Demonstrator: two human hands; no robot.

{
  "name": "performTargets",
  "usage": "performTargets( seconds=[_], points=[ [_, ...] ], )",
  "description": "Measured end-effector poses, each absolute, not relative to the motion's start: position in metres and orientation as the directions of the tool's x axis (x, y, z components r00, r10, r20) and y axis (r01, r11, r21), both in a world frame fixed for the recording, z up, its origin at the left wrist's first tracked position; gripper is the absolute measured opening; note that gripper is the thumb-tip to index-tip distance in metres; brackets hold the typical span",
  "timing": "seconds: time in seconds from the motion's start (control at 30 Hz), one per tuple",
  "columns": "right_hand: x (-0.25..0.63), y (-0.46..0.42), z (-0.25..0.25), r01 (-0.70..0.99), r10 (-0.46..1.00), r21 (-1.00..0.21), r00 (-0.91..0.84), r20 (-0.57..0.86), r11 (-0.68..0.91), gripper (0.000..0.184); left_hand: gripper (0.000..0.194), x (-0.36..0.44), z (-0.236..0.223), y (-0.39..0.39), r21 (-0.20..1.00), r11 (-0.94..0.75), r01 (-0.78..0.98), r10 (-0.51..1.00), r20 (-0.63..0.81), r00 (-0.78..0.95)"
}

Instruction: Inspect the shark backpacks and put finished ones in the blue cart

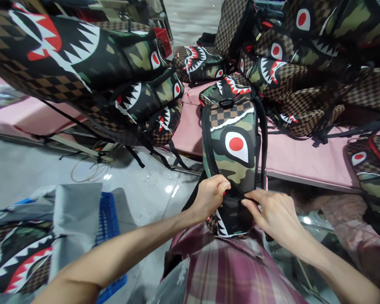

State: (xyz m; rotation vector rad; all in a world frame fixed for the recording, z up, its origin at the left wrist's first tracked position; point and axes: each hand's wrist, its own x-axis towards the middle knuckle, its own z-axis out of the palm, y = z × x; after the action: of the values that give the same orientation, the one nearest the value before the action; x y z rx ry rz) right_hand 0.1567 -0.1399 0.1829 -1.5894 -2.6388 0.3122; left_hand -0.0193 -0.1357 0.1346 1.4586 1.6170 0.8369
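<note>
A camouflage and brown-checked backpack (240, 169) with a red-and-white eye and shark teeth rests between my lap and the pink table edge. My left hand (212, 192) is closed at its left side, pinching the bag near a small red spot. On the other side my right hand (269, 207) pinches dark material at the bag's middle seam between thumb and fingers. Exactly what sits within each pinch is partly hidden by the fingers. A black carry loop (226, 102) tops the bag, and a dark zipper edge runs down its left side.
Piled backpacks (123, 67) crowd the pink table (310, 158) on the left, with another heap (281, 76) on the right. Loose straps hang over the front edge. At lower left a blue crate (109, 219) holds grey sheeting (76, 215) and another backpack (22, 257).
</note>
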Motion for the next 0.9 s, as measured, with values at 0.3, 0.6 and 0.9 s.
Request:
performTargets(
  seconds=[0.3, 0.6, 0.9],
  points=[
    [0.134, -0.133, 0.191, 0.873, 0.864, -0.092, -0.487, -0.127, 0.478, 0.022, 0.024, -0.023, 0.135, -0.140, 0.863, -0.044, 0.503, 0.998, 0.013, 0.065],
    [0.136, -0.130, 0.188, 0.890, 0.877, -0.206, -0.444, -0.185, 0.407, 0.019, 0.025, -0.027, 0.134, -0.139, 0.884, -0.053, 0.465, 0.997, 0.020, 0.076],
    [0.163, -0.140, 0.184, 0.840, 0.874, -0.355, -0.474, -0.108, 0.412, 0.025, 0.024, -0.039, 0.134, -0.140, 0.975, 0.191, 0.115, 0.981, -0.192, 0.001]
  ],
)
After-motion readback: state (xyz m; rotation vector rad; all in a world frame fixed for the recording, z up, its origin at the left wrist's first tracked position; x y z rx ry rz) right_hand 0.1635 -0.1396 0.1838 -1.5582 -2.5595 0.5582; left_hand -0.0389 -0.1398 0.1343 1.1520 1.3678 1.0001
